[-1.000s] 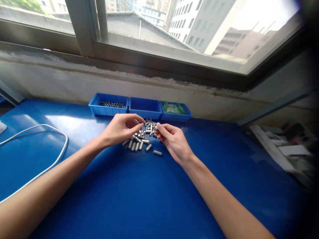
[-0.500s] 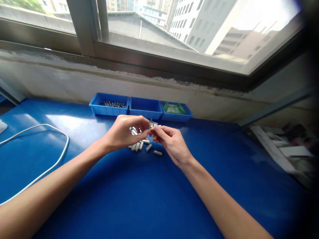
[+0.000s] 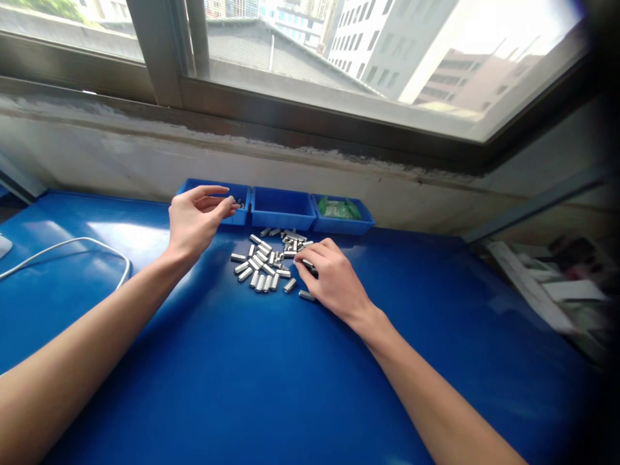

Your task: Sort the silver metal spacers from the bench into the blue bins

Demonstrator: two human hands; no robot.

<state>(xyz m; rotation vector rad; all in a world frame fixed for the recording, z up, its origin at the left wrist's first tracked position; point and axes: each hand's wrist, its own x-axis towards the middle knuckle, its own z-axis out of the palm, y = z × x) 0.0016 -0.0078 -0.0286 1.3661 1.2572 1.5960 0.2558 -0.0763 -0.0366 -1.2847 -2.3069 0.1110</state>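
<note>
My left hand [image 3: 196, 216] hovers in front of the left blue bin [image 3: 181, 188], thumb and fingers apart with nothing visible between them. That bin holds small metal parts [image 3: 238, 203], mostly hidden behind the hand. On the table lies a loose pile of short, silvery metal bars [image 3: 255, 263]. At the pile's right side, my right hand [image 3: 334, 278] is palm down, fingers curved and thumb apart. Some bars show in the gap between its thumb and fingers; no grip on them is visible. One bar [image 3: 307, 295] lies by the thumb, partly covered by the hand.
The middle blue bin [image 3: 283, 224] and the right blue bin [image 3: 341, 227], with a green-and-clear plastic bag [image 3: 339, 209] in it, stand against the wall. A white cable [image 3: 97, 240] curves across the left of the blue table [image 3: 271, 387]. Behind is a window frame [image 3: 314, 116].
My hands were together above the pile, fingertips meeting at a small item. They have parted: the left moved left and up to the left bin, the right lowered to the pile.
</note>
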